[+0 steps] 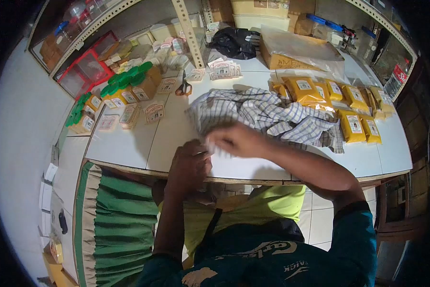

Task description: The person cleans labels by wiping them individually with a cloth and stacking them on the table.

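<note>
My right hand (236,139), smeared by motion, is closed at the near left edge of a crumpled checked cloth (267,112). A blurred fold of that cloth shows under its fingers. Close against it on the left is my left hand (191,163), with curled fingers, above the table's front edge. Whatever lies inside the left fingers is hidden. Black-handled scissors (184,89) lie beyond my hands. Yellow filled packets (304,92) with labels stand to the right of the cloth, and two more labelled packets (352,126) lie nearer.
Left on the white table (129,153) are green-capped bottles (126,95) and label stacks (130,114). More labels (224,69), a black plastic bag (234,43) and a cardboard box (296,52) stand at the back. A perforated metal post (188,36) rises at the rear.
</note>
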Tool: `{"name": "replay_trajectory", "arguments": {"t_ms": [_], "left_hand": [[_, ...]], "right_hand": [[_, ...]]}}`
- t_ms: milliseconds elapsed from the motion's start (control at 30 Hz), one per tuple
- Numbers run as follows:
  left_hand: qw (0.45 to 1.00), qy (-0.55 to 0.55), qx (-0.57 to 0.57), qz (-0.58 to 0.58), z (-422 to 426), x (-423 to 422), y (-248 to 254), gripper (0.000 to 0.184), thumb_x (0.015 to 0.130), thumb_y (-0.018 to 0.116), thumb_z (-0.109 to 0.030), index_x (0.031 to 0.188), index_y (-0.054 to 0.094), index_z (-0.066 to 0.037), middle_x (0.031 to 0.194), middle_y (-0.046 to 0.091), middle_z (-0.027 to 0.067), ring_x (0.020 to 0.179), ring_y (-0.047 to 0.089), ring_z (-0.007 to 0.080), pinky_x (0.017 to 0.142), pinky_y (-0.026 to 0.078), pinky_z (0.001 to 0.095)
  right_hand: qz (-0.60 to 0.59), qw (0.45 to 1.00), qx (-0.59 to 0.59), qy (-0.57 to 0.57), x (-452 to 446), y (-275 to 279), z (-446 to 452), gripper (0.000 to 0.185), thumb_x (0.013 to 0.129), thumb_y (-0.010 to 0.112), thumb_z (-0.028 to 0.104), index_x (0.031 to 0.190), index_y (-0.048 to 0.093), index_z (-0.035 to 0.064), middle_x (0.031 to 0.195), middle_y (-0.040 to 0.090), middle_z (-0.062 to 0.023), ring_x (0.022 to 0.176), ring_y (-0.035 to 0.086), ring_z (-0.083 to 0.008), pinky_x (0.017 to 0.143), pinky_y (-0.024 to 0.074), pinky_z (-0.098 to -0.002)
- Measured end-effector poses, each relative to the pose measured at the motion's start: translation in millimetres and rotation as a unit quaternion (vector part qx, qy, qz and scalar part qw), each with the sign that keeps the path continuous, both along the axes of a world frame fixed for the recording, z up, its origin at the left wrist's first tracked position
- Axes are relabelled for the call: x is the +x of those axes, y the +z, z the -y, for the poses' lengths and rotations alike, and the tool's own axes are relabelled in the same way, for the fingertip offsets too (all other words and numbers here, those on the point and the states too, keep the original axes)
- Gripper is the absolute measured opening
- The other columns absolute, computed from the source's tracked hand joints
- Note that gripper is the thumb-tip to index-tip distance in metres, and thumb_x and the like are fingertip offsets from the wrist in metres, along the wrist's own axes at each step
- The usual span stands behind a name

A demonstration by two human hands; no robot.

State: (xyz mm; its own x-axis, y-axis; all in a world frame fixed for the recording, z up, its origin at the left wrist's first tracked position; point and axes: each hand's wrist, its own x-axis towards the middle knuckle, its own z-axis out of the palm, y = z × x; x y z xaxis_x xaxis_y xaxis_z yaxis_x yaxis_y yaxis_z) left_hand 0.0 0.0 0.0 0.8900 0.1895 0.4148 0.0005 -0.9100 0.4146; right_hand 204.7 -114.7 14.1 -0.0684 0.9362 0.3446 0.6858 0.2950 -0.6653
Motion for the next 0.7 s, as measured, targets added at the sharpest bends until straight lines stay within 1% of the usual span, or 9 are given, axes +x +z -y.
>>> {"name": "replay_trajectory", "arguments": {"t_ms": [67,167,200,233,333,367,500,667,700], "left_hand": [[0.993,0.079,0.080,-0.023,9,-5,11,0.029,0.076,0.071,-0.014,0.105,0.075,-0.010,0.110,0.063,0.0102,0.106,0.059,0.0315,0.091,0.048,0.0449],[0.993,0.106,0.051,0.005,12,2,-8,0.027,0.077,0.069,-0.013,0.104,0.074,-0.011,0.103,0.063,0.0092,0.103,0.059,0.0317,0.090,0.047,0.0451],[0.993,0.106,0.053,0.002,10,-2,-7,0.027,0.077,0.069,-0.013,0.104,0.074,-0.011,0.103,0.063,0.0092,0.103,0.059,0.0317,0.090,0.047,0.0451],[0.991,0.110,0.072,-0.008,8,-4,-7,0.027,0.076,0.070,-0.009,0.102,0.076,-0.012,0.104,0.063,0.0087,0.103,0.060,0.0298,0.089,0.048,0.0438],[0.993,0.102,0.064,0.018,6,2,-1,0.025,0.075,0.071,-0.005,0.099,0.077,-0.012,0.103,0.066,0.0077,0.102,0.062,0.0271,0.089,0.050,0.0417],[0.994,0.089,0.038,0.048,8,1,0,0.023,0.076,0.073,-0.006,0.098,0.077,-0.012,0.100,0.068,0.0071,0.100,0.064,0.0263,0.089,0.051,0.0410],[0.996,0.062,0.008,0.067,-5,0,-7,0.017,0.077,0.076,-0.008,0.095,0.077,-0.008,0.098,0.072,0.0076,0.098,0.067,0.0258,0.090,0.053,0.0390],[0.994,0.059,-0.024,0.083,1,-3,2,0.012,0.080,0.076,-0.014,0.089,0.077,-0.006,0.092,0.074,0.0118,0.095,0.070,0.0285,0.086,0.056,0.0392],[0.994,0.058,-0.020,0.087,-1,-4,2,0.012,0.080,0.076,-0.014,0.089,0.077,-0.006,0.092,0.074,0.0118,0.095,0.070,0.0285,0.086,0.056,0.0392]], "right_hand": [[0.119,0.983,0.126,0.064,4,-20,-11,0.021,0.097,0.057,0.018,0.106,0.068,0.0025,0.125,0.063,-0.0212,0.102,0.068,-0.0348,0.091,0.0542,-0.0425],[0.237,0.965,-0.108,-0.016,22,4,-12,0.018,0.096,0.056,0.013,0.104,0.065,0.0001,0.109,0.068,-0.0192,0.092,0.068,-0.0389,0.080,0.0557,-0.0471],[0.294,0.955,-0.029,-0.029,15,-14,-16,0.020,0.098,0.053,0.016,0.100,0.064,-0.0005,0.100,0.067,-0.0207,0.088,0.067,-0.0396,0.079,0.0552,-0.0489],[0.281,0.958,-0.061,0.015,3,-20,-19,0.026,0.101,0.048,0.018,0.105,0.064,-0.0007,0.103,0.067,-0.0244,0.090,0.067,-0.0399,0.080,0.0553,-0.0490],[0.175,0.976,0.132,0.009,9,-41,-19,0.028,0.099,0.047,0.017,0.104,0.067,-0.0015,0.100,0.069,-0.0237,0.093,0.070,-0.0360,0.087,0.0548,-0.0482],[0.261,0.940,-0.217,-0.038,4,17,-8,0.030,0.100,0.045,0.018,0.113,0.065,-0.0006,0.107,0.067,-0.0263,0.101,0.068,-0.0365,0.093,0.0525,-0.0466],[0.252,0.961,0.111,0.024,-8,-29,-7,0.032,0.099,0.049,0.014,0.121,0.060,-0.0063,0.125,0.063,-0.0250,0.118,0.062,-0.0361,0.100,0.0523,-0.0411],[0.260,0.965,-0.021,-0.028,1,-15,-12,0.028,0.097,0.048,0.008,0.116,0.061,-0.0080,0.112,0.064,-0.0255,0.104,0.066,-0.0379,0.090,0.0552,-0.0435],[0.272,0.961,0.039,-0.032,-9,-27,-10,0.029,0.097,0.050,0.010,0.117,0.061,-0.0076,0.121,0.063,-0.0244,0.114,0.062,-0.0373,0.098,0.0522,-0.0427]]}}
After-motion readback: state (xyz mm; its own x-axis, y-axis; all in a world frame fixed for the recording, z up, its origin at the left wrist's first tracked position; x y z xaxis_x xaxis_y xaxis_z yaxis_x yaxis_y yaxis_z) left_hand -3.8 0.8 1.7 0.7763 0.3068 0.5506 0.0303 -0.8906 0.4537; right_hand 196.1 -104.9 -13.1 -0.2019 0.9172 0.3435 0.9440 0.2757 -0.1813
